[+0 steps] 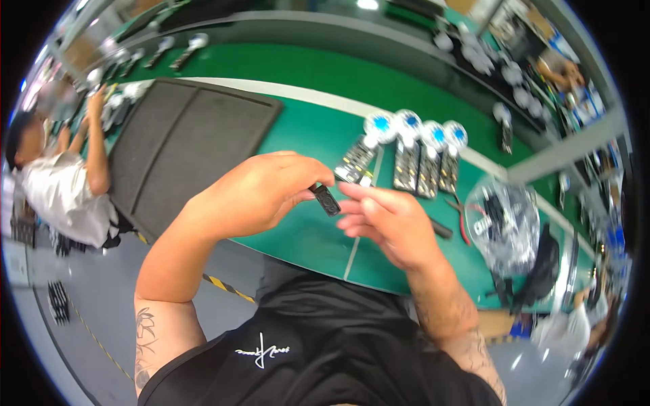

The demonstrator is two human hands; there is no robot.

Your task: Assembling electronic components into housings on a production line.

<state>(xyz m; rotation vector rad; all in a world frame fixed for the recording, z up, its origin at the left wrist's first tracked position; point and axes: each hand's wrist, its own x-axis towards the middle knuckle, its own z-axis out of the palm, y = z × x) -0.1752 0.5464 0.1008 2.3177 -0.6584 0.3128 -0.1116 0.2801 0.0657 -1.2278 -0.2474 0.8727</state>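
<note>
My left hand (254, 193) pinches a small black rectangular part (328, 201), perhaps a small speaker, with a raised oval on its face. Just right of that part is my right hand (399, 227), open, its fingers stretched toward the part and slightly blurred. Whether its fingertips touch the part is hard to tell. Beyond my hands a circuit board (357, 160) lies tilted on the green table, joined to a white disc (380, 126) with a blue centre. Several similar boards (429, 170) with discs stand in a row to its right.
A large dark grey mat (193, 142) covers the table's left part. At right are red-handled pliers (464, 223), a black rod-like piece (441, 228) and a clear plastic bag (504, 220) of dark parts. A co-worker (64, 183) works at far left. More boards line the green belt (298, 71) behind.
</note>
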